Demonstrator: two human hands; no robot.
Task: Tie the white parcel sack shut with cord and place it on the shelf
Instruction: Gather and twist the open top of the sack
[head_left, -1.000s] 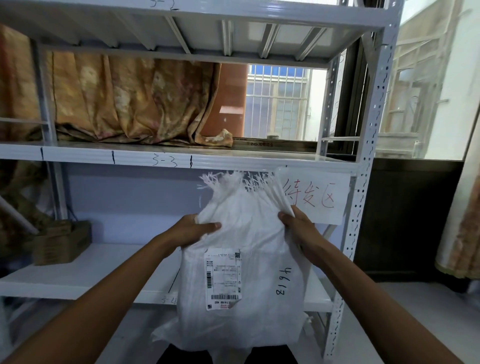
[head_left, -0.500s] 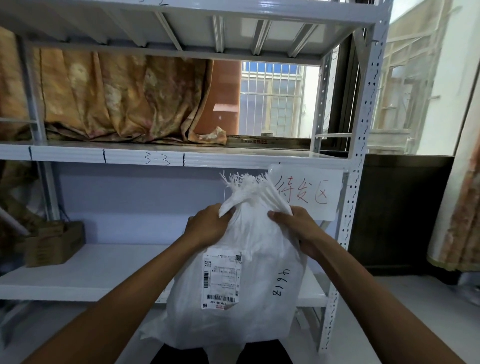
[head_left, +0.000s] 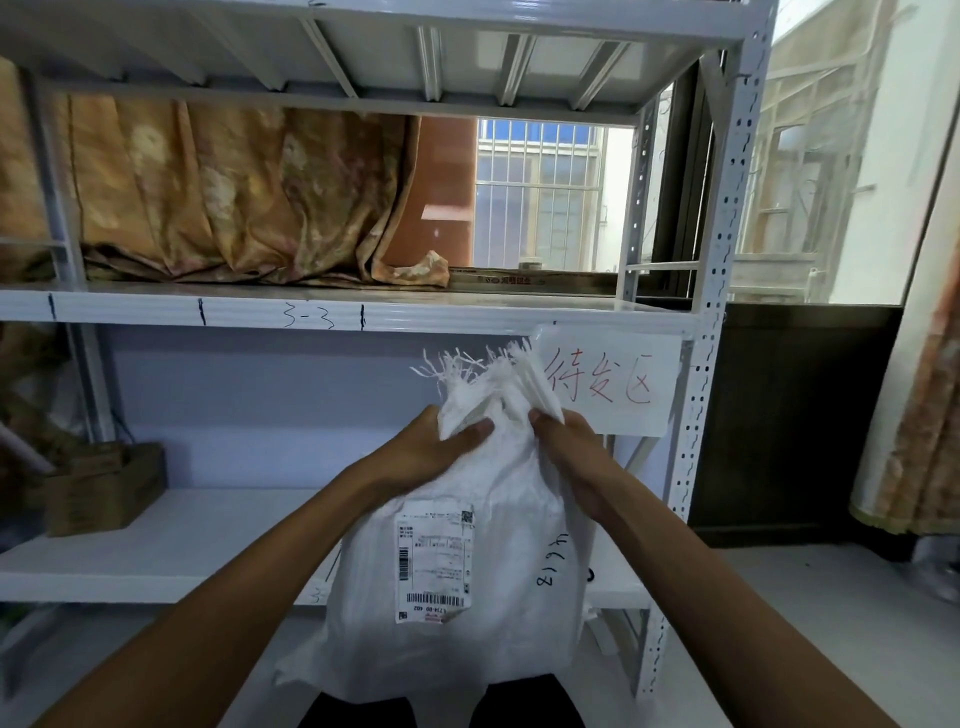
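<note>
A white woven parcel sack (head_left: 498, 566) hangs upright in front of me, with a shipping label and a handwritten number on its face. Its frayed mouth (head_left: 483, 374) is bunched into a narrow neck. My left hand (head_left: 431, 452) grips the neck from the left. My right hand (head_left: 566, 441) pinches it from the right, close beside the left. No cord is in view. Behind the sack stands the white metal shelf (head_left: 332, 312), with a lower board (head_left: 171, 551) at sack height.
A paper sign with red writing (head_left: 623, 384) hangs on the shelf edge right behind the sack's mouth. A cardboard box (head_left: 104, 488) sits on the lower board at the left. Patterned cloth (head_left: 223, 197) fills the upper shelf. The perforated shelf post (head_left: 711, 364) rises at right.
My hands have come together, gathering the sack's wide frayed mouth into a tight neck. The sack has stayed in front of the shelf.
</note>
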